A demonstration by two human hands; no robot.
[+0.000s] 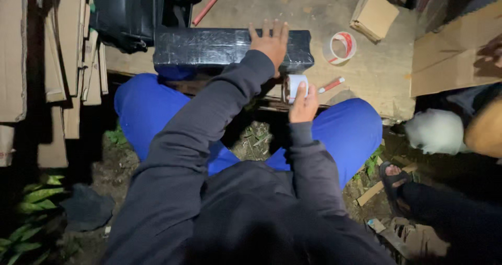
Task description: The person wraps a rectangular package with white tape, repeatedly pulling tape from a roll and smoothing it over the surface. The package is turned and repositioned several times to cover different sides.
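Here the left hand [270, 41] lay flat on the black parcel [230, 48], fingers spread wide and straight, palm pressed to its glossy wrapped top near the right end, gripping nothing. The parcel was a long block lying crosswise on the wooden board [366, 71], its near edge just above the person's knees in blue trousers [146, 108]. The right hand [303, 104] was curled round a tape roll [294, 87], thumb on one side and fingers on the other, holding it upright on edge just below the parcel's right corner; the roll looked white with a dark core, and whether a strip ran from it to the parcel could not be told. Just right of that roll a small red-handled cutter [331, 84] lay on the board. Further right, apart from both hands, a second roll [340, 47] with red and white marking lay flat on the wood. A red stick [206, 8] lay slanted on the board behind the parcel, beside a black case [130, 14]. A small brown box [374, 15] sat at the far edge, and a flat cardboard sheet [449, 55] rested on the right. Stacked cardboard [63, 50] leaned at the left. Another person's sandalled foot [393, 178] showed at the lower right
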